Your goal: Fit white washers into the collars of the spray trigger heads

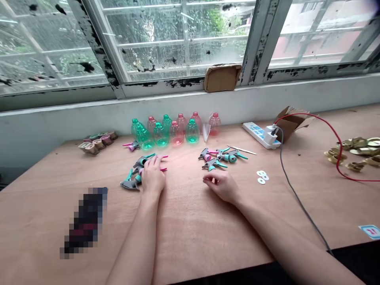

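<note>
My left hand [153, 177] lies over a cluster of grey trigger spray heads with green and pink parts, its fingers curled around a pink one [141, 171] that it partly covers. Beside that hand, a green-and-grey spray head [130, 183] rests on the wood. My right hand [222, 185] sits on the table with fingers bent in towards the thumb, and nothing shows between them. Just beyond it are several more spray heads [211, 164]. Green bottles [161, 135] and red bottles [177, 134], clear and without heads, stand along the wall.
White washers [261, 181] and tweezers [242, 150] lie to the right. Further over are a power strip [258, 134], a grey cable [289, 182], a red wire [338, 146] and brass-coloured parts [356, 152]. Ribbon-like rolls [97, 143] and a blurred dark object [86, 221] are left.
</note>
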A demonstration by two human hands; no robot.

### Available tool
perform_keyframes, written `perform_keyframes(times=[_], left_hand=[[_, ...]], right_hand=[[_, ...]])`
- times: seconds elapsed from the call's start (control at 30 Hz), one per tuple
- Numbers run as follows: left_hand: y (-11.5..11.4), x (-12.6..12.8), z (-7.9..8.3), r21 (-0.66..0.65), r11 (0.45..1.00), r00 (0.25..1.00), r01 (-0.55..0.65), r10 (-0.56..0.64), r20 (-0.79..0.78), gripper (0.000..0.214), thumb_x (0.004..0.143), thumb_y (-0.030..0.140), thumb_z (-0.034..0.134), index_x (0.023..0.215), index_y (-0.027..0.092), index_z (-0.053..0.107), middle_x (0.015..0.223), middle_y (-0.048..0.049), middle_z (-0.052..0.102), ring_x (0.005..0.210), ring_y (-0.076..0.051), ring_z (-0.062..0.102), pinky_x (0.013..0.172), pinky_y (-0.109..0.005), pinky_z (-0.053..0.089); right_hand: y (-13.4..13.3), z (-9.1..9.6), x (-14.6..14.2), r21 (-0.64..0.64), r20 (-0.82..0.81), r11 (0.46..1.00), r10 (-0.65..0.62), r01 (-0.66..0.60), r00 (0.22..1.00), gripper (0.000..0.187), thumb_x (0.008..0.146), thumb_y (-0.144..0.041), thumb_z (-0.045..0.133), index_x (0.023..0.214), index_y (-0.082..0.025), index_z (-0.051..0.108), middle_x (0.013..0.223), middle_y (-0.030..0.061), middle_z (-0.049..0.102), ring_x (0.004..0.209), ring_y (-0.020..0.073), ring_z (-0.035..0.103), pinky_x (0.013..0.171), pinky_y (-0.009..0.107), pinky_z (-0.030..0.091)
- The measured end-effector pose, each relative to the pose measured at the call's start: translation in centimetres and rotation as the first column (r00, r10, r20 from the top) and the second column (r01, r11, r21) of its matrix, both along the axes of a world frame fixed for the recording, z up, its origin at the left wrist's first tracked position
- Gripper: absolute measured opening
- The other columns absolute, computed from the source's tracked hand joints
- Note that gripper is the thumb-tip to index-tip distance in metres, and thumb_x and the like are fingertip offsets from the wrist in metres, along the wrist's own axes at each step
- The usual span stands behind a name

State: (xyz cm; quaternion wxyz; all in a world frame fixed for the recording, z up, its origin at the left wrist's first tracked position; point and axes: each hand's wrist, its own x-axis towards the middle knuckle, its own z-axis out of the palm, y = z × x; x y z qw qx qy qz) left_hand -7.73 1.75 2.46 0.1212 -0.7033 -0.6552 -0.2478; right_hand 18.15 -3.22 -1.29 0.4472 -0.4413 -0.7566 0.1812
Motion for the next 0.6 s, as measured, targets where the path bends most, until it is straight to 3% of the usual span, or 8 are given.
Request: perform_keyframes(times=[0.23, 0.37, 0.47, 0.6], left_hand=[[0.6, 0.4, -1.0, -0.013, 1.0, 1.0, -0.017, 0.016, -0.013, 0.041, 0.086, 0.013, 0.042, 0.12, 0.021, 0.063, 0.114, -0.0125, 0.063, 0.1, -0.031, 0.054, 0.086, -0.043, 0.045], [0.7, 0.9, -1.0, 0.011, 0.998, 0.998, -0.064, 0.064, -0.016, 0.039, 0.088, 0.023, 0.047, 0.124, 0.018, 0.061, 0.114, -0.0148, 0.061, 0.104, -0.033, 0.051, 0.086, -0.044, 0.044], [0.5, 1.4, -0.9, 0.05, 0.997, 0.998, -0.058, 0.058, 0.004, 0.033, 0.091, 0.026, 0.043, 0.114, 0.018, 0.065, 0.111, -0.0137, 0.062, 0.106, -0.032, 0.051, 0.088, -0.044, 0.042], [0.2, 1.8, -1.2, 0.04, 0.994, 0.994, -0.105, 0.105, -0.005, 0.035, 0.086, 0.029, 0.051, 0.116, 0.016, 0.063, 0.121, -0.0154, 0.059, 0.11, -0.034, 0.049, 0.091, -0.046, 0.04]], right_hand=[[1.0, -0.7, 2.2, -0.178, -0.073, 0.984, -0.044, 0.031, 0.996, 0.015, 0.084, -0.031, 0.061, 0.085, -0.02, 0.07, 0.073, 0.0011, 0.067, 0.058, 0.0134, 0.057, 0.057, 0.026, 0.046], [1.2, -0.6, 2.6, -0.207, -0.097, 0.977, -0.071, 0.049, 0.993, 0.015, 0.083, -0.032, 0.061, 0.081, -0.02, 0.07, 0.073, 0.0011, 0.068, 0.059, 0.0135, 0.058, 0.058, 0.026, 0.046], [1.1, -0.5, 2.5, -0.208, -0.108, 0.977, -0.077, 0.053, 0.991, 0.016, 0.082, -0.032, 0.061, 0.08, -0.02, 0.071, 0.075, 0.0019, 0.069, 0.06, 0.0142, 0.059, 0.059, 0.026, 0.047], [1.1, -0.5, 2.4, -0.237, -0.126, 0.971, -0.073, 0.041, 0.989, 0.016, 0.081, -0.033, 0.061, 0.079, -0.02, 0.071, 0.075, 0.002, 0.07, 0.061, 0.0149, 0.06, 0.059, 0.027, 0.049]])
